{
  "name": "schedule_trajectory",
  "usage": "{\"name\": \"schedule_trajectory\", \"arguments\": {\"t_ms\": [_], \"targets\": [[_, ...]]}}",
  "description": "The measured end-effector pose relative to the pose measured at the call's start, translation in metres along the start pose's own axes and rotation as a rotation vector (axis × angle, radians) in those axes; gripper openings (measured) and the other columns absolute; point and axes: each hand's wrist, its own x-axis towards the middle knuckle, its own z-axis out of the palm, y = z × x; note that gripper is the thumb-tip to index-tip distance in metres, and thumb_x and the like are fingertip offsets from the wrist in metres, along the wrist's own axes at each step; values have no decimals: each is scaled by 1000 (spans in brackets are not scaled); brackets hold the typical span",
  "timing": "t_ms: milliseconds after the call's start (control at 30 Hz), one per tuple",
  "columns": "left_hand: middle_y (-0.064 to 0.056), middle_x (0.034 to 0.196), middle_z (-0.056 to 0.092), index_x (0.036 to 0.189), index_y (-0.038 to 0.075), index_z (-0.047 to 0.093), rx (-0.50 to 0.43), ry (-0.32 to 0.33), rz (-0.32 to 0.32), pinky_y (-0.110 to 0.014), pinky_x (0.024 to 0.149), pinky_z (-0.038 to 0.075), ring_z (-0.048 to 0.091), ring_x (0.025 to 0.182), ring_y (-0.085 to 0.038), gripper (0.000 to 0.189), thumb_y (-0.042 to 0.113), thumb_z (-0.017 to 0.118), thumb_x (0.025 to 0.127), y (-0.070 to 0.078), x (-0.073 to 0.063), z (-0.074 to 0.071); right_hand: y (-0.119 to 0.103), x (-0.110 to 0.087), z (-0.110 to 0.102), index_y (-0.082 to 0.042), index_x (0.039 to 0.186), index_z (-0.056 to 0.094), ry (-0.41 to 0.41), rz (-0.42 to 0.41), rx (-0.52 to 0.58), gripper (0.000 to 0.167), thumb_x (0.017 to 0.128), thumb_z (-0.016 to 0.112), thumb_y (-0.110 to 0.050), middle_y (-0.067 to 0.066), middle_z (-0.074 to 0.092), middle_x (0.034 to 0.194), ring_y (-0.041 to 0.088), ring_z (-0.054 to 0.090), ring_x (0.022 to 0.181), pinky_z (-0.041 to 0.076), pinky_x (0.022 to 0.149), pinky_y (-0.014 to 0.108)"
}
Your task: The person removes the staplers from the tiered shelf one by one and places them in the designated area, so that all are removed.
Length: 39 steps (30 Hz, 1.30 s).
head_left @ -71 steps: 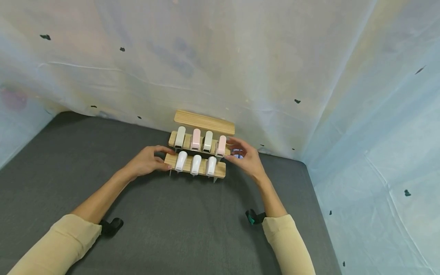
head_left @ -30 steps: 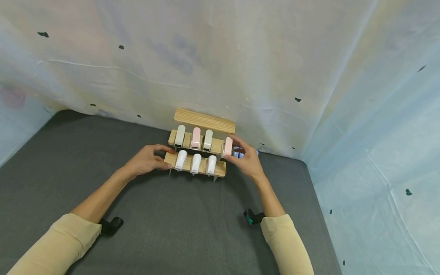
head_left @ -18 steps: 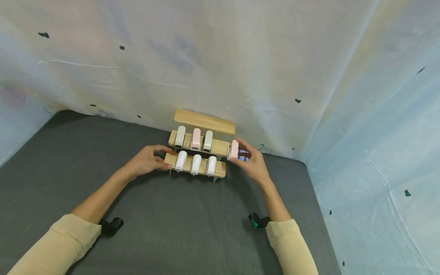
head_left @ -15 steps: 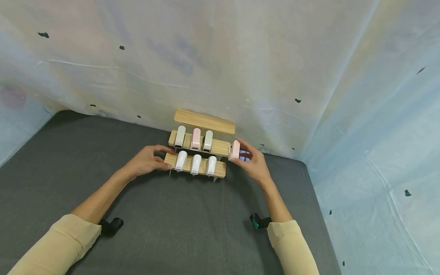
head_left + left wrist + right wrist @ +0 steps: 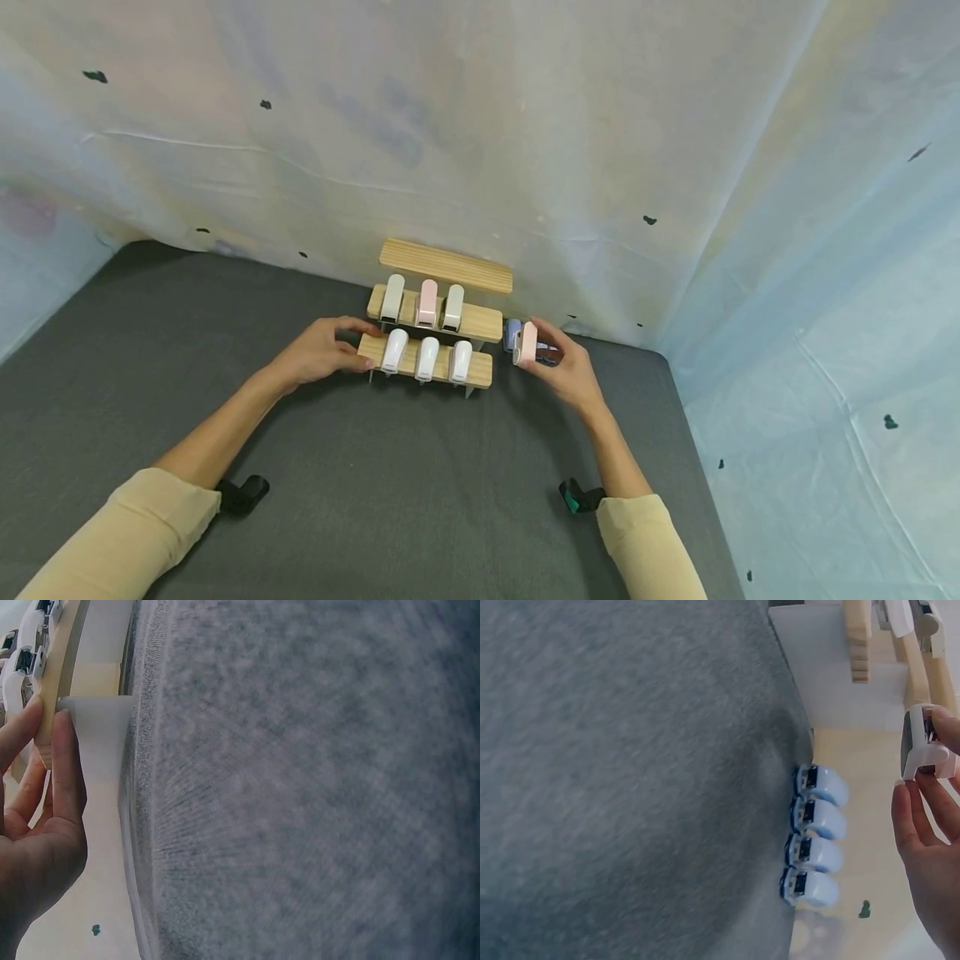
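A three-tier wooden display rack (image 5: 482, 323) stands by the back wall. My left hand (image 5: 318, 352) pinches the left end of its lowest board (image 5: 48, 724), thumb on top and fingers beneath. My right hand (image 5: 572, 373) holds a small pink stapler (image 5: 528, 342) just right of the rack, off the boards. In the right wrist view this stapler (image 5: 933, 756) is between thumb and fingertips. The middle board carries another pink stapler (image 5: 427, 302) between two grey-green ones (image 5: 453, 306). Three white staplers (image 5: 427, 358) sit on the lowest board.
Several blue staplers (image 5: 825, 820) stand in a row on the dark grey tabletop (image 5: 420, 483), right of the rack and partly behind my right hand in the head view. A pale cloth wall (image 5: 450, 125) rises close behind; another (image 5: 810, 375) is at the right.
My right hand has taken the rightmost pink stapler off the middle board and carried it right and toward me. A blue stapler now shows beside it. My left hand stays in place.
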Motion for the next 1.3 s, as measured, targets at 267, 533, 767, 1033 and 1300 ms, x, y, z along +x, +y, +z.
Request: {"name": "schedule_trajectory", "arguments": {"t_ms": [267,533,767,1033,1300], "targets": [[-23,124,62,139,3,54,-10,-2,1,-42,80,52,70,90,-25,59,16,78,87,0,0,0,13,-5,0,-6,145,50,3,8,-7,72,81,82,-3,15,58,135,31,57,121,46,98,49],[-23,128,59,139,4,54,1,4,-3,-42,80,52,70,90,-25,58,16,78,88,1,-1,0,27,-8,7,2,146,45,-23,36,-11,73,81,80,2,24,55,135,41,56,120,48,96,51],[-22,128,59,139,4,55,-2,-5,2,-42,79,52,70,89,-27,57,17,78,88,1,-1,1,10,-16,12,11,140,47,-42,44,3,68,80,78,8,32,57,130,48,60,111,50,90,54],[-23,128,59,139,5,54,2,0,-17,-42,80,52,70,89,-24,58,17,78,88,0,-2,1,7,-17,19,12,139,48,-41,57,-3,67,79,78,10,32,58,126,45,59,114,51,91,51],[-23,124,62,140,4,54,-3,-3,-20,-43,81,52,70,89,-23,58,16,77,88,1,-3,1,5,-16,23,11,138,48,-58,84,-24,66,79,78,9,31,59,127,43,58,117,50,92,49]]}}
